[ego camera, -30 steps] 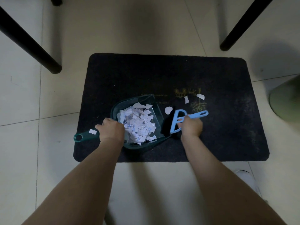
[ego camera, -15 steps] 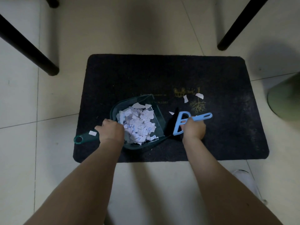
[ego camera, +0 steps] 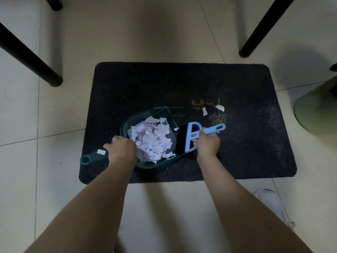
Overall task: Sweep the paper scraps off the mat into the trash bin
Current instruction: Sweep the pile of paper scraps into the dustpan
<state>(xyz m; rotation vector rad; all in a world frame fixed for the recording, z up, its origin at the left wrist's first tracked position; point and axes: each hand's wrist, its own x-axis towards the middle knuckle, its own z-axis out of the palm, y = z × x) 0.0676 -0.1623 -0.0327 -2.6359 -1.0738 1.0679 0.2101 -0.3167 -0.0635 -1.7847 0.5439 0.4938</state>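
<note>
On the tiled floor (ego camera: 164, 42) lies the dark mat (ego camera: 246, 143), with the green trash bin (ego camera: 317, 114) just off its right edge. The teal dustpan (ego camera: 144, 117) rests on the mat, holding most of the paper scraps (ego camera: 151, 141). The left hand (ego camera: 122, 148) has its fingers curled round the dustpan handle. The right hand (ego camera: 207, 145) grips the blue brush (ego camera: 191, 137), bristles at the pan mouth. The sweeping step appears nearly complete. Two loose scraps (ego camera: 204, 111) lie beyond the brush; the next move calls for drawing them into the pan, then emptying it into the bin.
</note>
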